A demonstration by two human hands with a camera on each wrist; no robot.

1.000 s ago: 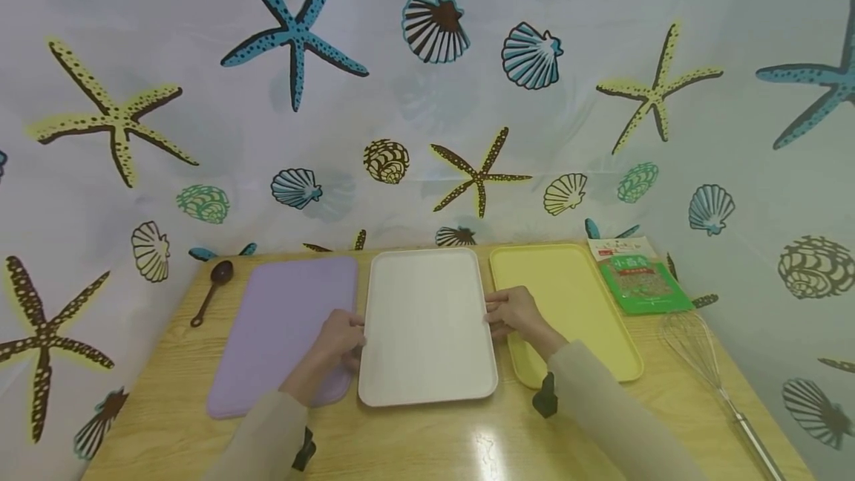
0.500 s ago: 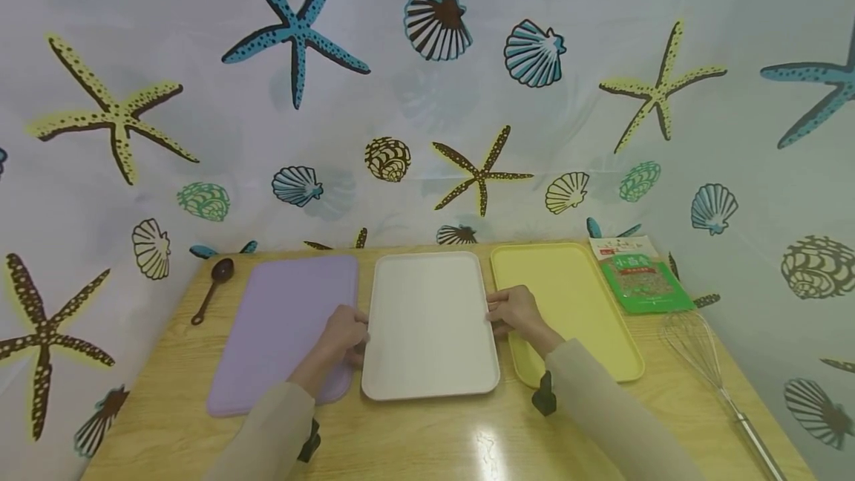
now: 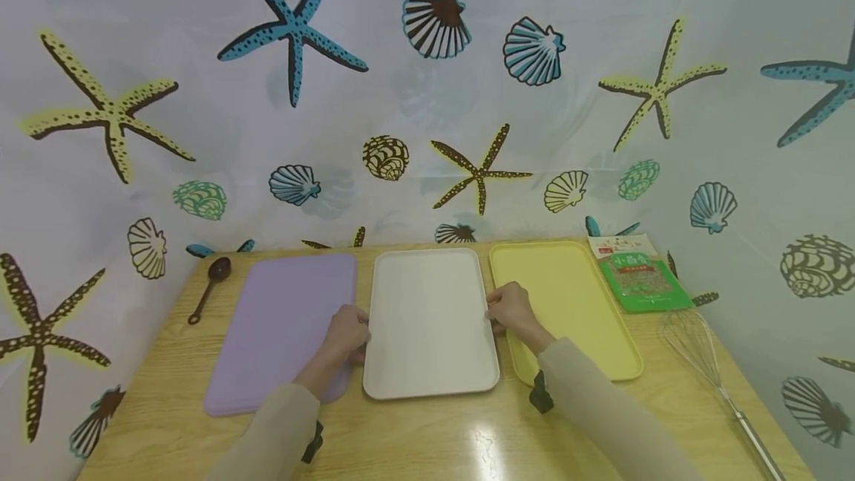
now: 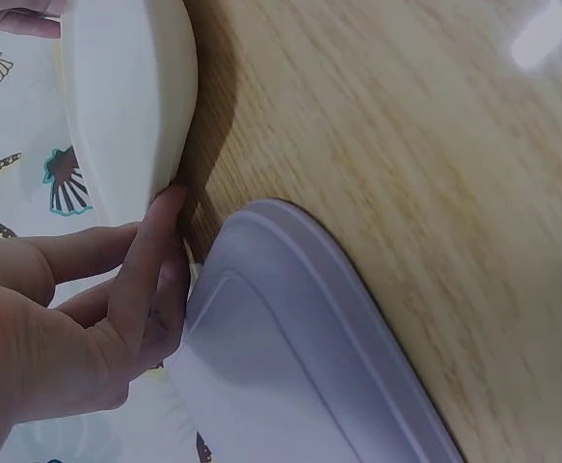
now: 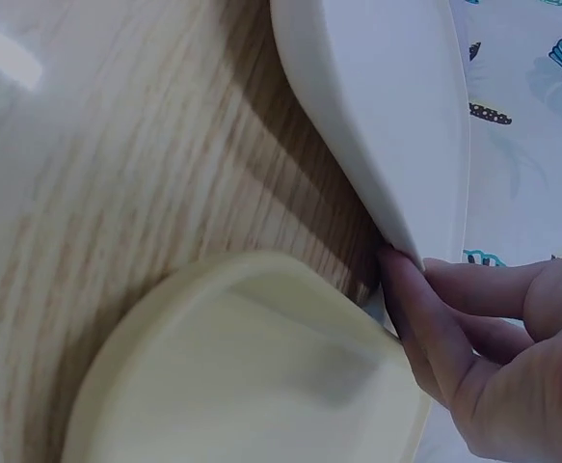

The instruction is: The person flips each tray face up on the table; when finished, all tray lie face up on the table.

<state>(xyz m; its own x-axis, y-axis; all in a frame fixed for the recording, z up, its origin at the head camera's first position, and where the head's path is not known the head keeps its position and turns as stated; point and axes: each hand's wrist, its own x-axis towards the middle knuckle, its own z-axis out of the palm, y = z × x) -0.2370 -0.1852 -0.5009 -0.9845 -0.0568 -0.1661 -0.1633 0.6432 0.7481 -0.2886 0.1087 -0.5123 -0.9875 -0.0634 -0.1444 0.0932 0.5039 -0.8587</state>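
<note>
The fingers of both hands are curled under and over a rim — the left hand [image 3: 347,332] and the right hand [image 3: 513,306] each pinch one long side of a white, rectangular, shallow plastic-looking tray [image 3: 433,325]. The grips sit opposite each other, roughly midway along the sides. The tray probably handles as light, stiff and rather smooth, unlikely to break; the raised rims look like the best place to hold, with both sides taken evenly so that it does not tip.

The tray is matt and plain, with rounded corners and a low lip; nothing lies on it. It is in the middle of the scene, over a pale wood-grain table [image 3: 427,440]. The wrist views show shadow beneath its near end, so that end seems raised; whether the far end touches the table I cannot tell.

To the left lies a flat lilac tray [image 3: 287,325] with rounded corners, and beyond it a dark brown spoon [image 3: 218,271]. To the right lies a yellow rimmed tray [image 3: 568,295], then a green-and-white printed packet [image 3: 643,283] and a metal wire whisk [image 3: 721,390]. Behind hangs white cloth [image 3: 374,87] printed with starfish and shells.
</note>
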